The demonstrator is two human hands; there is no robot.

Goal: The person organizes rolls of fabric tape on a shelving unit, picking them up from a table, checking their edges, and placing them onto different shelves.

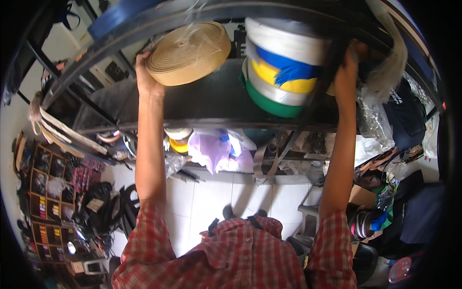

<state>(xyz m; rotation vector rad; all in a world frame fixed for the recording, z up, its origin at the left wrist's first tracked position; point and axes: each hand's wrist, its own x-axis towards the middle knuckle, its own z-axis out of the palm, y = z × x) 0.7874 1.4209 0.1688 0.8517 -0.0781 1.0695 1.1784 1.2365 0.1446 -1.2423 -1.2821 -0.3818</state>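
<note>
Left hand (144,77) clenched on the rim of 1 tan webbing roll (188,53) tilted at the shelf (211,103) left end, likely light, floppy-edged, best gripped rim-and-core; right hand (345,79) grip state unclear beside stacked rolls (281,67).

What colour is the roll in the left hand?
Tan, a roll of webbing held by the left hand; head view.

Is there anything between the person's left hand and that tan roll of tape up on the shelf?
Nothing visible does. The left hand is already on the tan roll of webbing, gripping its left edge above the dark shelf. The stack of white, blue, yellow and green rolls stands to its right, apart from it. The right hand is at the shelf's upright past that stack.
</note>
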